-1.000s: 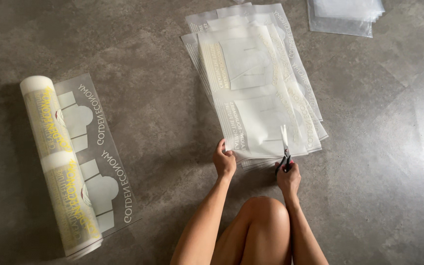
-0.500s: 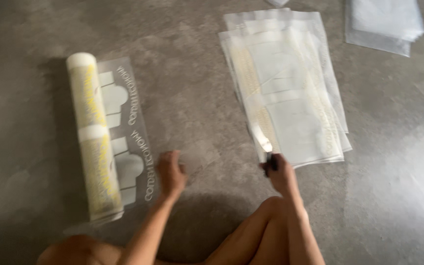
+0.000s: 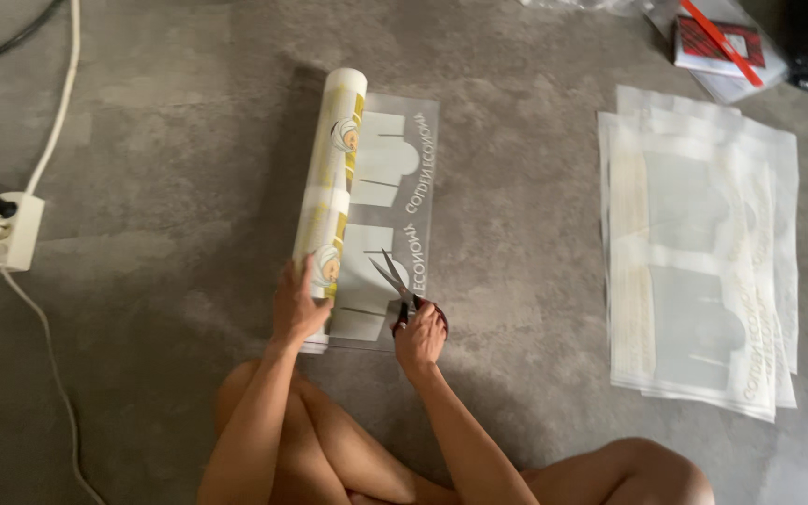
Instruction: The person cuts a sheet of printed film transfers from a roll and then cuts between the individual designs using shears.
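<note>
The roll [image 3: 331, 187] of printed plastic film lies on the grey floor [image 3: 161, 168], its loose end spread flat as a clear sheet [image 3: 395, 187] just to its right. Well to the right of the roll sits a stack [image 3: 694, 271] of already cut sheets; well to its left lies a white power strip [image 3: 11, 232] with its cord. The film looks light, thin, limp and slippery, likely to slide or curl unless pinned, so the firm rolled body is the sound place to take hold. The left hand [image 3: 296, 309] does so, its grip closed around the near end of the roll. The right hand [image 3: 420, 339] has its grip closed through the red handles of the scissors [image 3: 396, 285], whose blades stand parted over the near edge of the sheet, beside the roll.
</note>
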